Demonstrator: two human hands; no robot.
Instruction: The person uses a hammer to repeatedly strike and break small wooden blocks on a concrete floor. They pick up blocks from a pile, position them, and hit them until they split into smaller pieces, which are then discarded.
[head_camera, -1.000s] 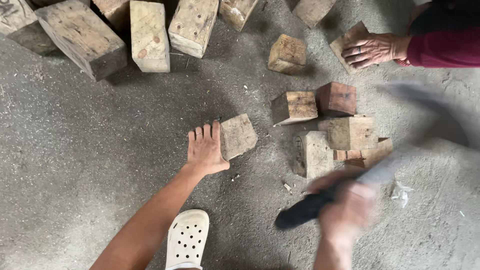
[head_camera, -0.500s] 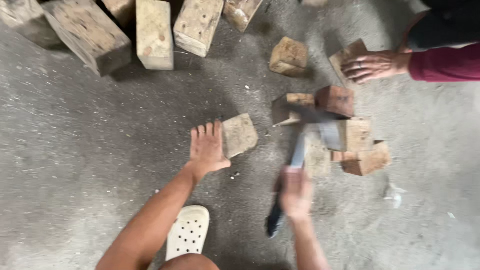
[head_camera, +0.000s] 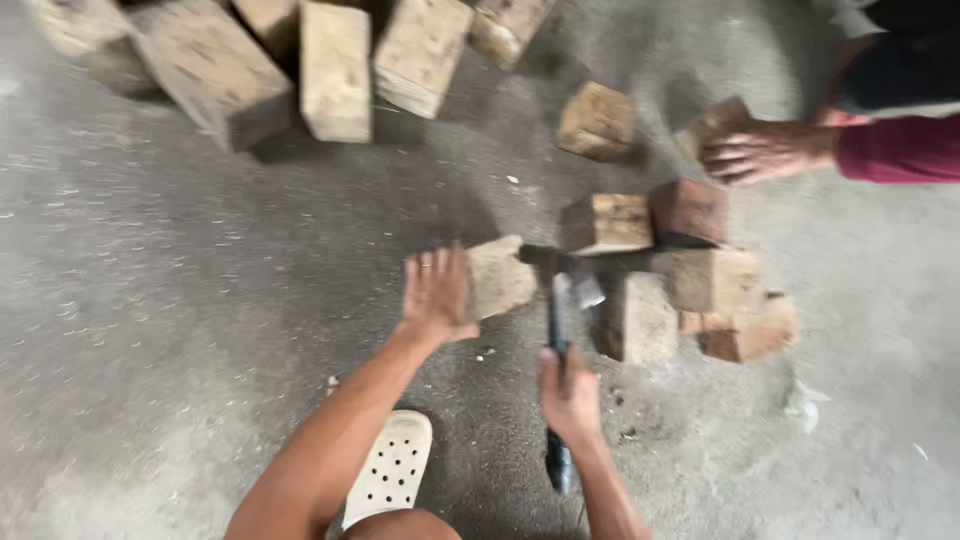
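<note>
The left hand (head_camera: 438, 295) lies open, palm down and fingers spread, touching the near edge of a pale, roughly cut square wooden block (head_camera: 499, 277) on the grey concrete floor (head_camera: 180, 300), just beyond its fingertips. The right hand (head_camera: 570, 392) is closed around the dark handle of a hatchet (head_camera: 556, 330), whose head sits just right of that block (the blade is blurred). The block looks stiff, dry and fairly light, splintery at the edges, best steadied flat from the side away from the blade. The hatchet seems head-heavy. Beyond the right hand, 5 or so brown wood chunks (head_camera: 690, 270) cluster; another person's hand (head_camera: 760, 150) rests on a further chunk.
</note>
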